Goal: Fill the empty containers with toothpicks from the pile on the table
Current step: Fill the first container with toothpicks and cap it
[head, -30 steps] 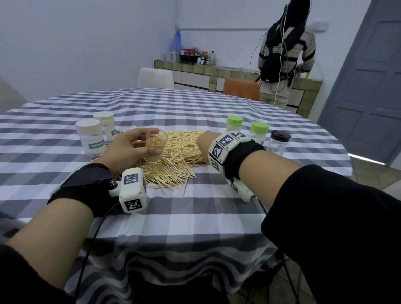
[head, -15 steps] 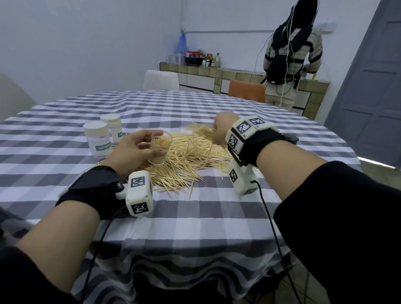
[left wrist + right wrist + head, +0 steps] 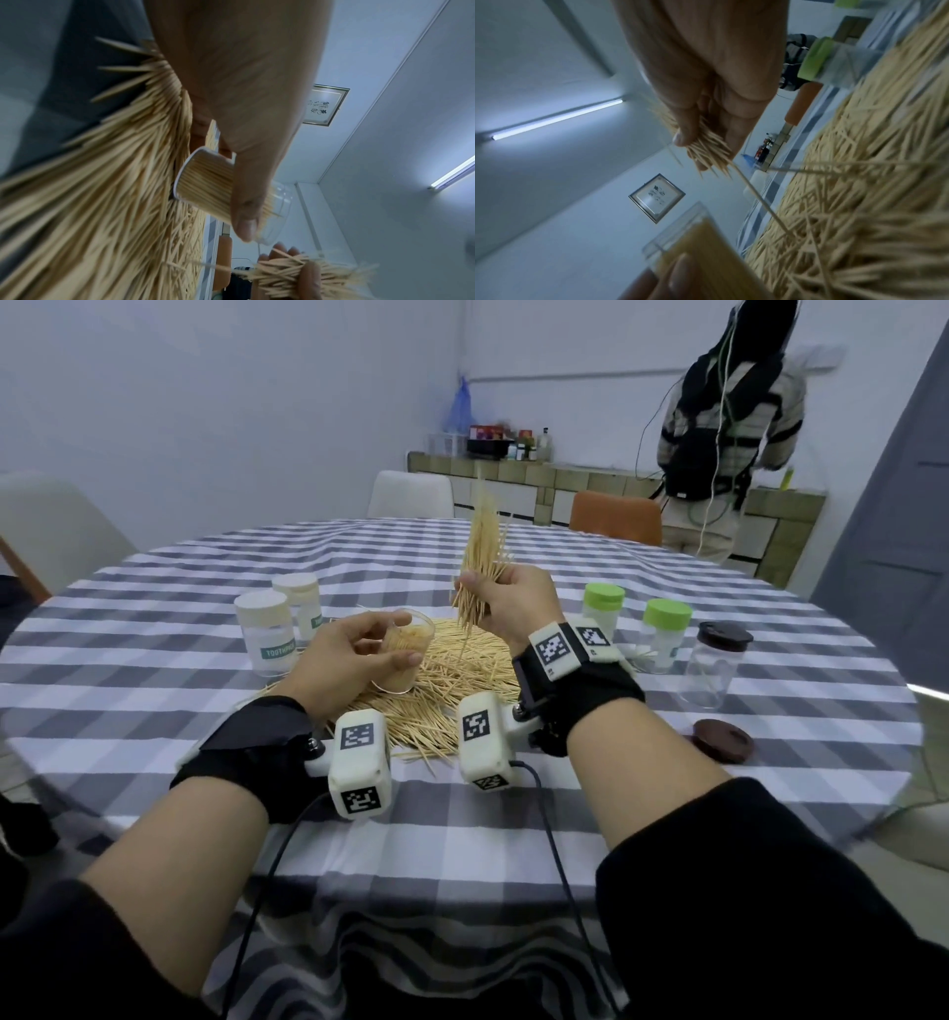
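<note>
toothpicks (image 3: 480,552) clenched in right hand (image 3: 508,608); left hand (image 3: 344,660) grips clear container (image 3: 405,654).

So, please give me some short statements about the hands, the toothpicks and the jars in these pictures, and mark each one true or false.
1. The right hand grips a bundle of toothpicks above the table. True.
2. The left hand holds an empty cup. False: the clear container in its grip is already packed with toothpicks.
3. Two green-lidded jars stand right of the pile. True.
4. The held container rests flat on bare cloth. False: it is tilted, over the pile.
5. The brown lid is screwed onto a jar. False: it lies on the tablecloth.
</note>
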